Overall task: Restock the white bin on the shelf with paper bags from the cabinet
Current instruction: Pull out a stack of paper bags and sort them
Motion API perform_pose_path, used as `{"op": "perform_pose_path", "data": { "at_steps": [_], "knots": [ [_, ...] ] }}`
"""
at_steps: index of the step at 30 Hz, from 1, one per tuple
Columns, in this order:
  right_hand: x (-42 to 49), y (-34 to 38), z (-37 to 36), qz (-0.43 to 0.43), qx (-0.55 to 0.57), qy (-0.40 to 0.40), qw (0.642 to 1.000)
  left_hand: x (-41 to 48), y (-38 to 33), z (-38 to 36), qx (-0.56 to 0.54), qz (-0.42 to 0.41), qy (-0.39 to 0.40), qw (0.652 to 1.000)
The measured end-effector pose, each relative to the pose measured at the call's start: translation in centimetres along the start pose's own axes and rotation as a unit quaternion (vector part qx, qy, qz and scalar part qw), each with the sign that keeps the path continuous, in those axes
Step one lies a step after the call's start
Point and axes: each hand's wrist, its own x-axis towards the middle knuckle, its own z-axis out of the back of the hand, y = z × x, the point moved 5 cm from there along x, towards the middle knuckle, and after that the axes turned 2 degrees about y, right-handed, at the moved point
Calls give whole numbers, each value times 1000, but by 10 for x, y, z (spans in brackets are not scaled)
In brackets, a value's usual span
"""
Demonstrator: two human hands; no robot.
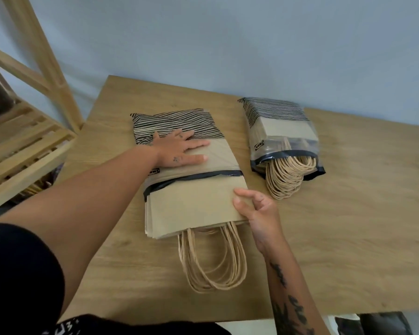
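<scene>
Paper bags [194,204] lay flat mid-bench [360,213], half out of a plastic wrapper [218,165]. Long axis ran straight away from the person, handles [210,262] at the near end. Left hand [179,151] was spread flat, pressing the wrapper at the far end. Right hand [256,209] was nearer and pinched the stack's right edge. Likely pull direction: toward the body, along that axis. Second pack [281,131] sat to the right, apart. Shelf [22,146] was off left; white bin not in view.
</scene>
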Motion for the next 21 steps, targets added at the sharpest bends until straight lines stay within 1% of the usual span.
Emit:
{"op": "perform_pose_path", "data": {
  "at_steps": [6, 8, 10, 12, 14, 16, 19, 21],
  "knots": [
    [-48, -15, 18, -5, -15, 5, 1000, 1, 4, -6, 15, 11, 9, 1000],
    [-58, -18, 20, -11, -10, 28, 1000, 1, 5, -8, 20, 8, 9, 1000],
    [-59, -16, 21, -18, -25, 69, 997, -1, 2, -7, 42, 6, 8, 999],
    [-52, -11, 20, -28, -42, 112, 992, -9, -6, -3, 86, 6, -20, 996],
    [-43, -7, 16, -34, -53, 131, 989, -24, -18, 2, 127, 6, -76, 989],
    [-34, -7, 11, -30, -49, 122, 991, -44, -29, -2, 121, 19, -101, 987],
    [-24, -10, 2, -21, -2, 87, 996, -67, -33, -23, 88, 62, -82, 991],
    [-19, -14, -4, -33, 34, 75, 996, -69, -27, -31, 78, 81, -77, 991]
  ]
}}
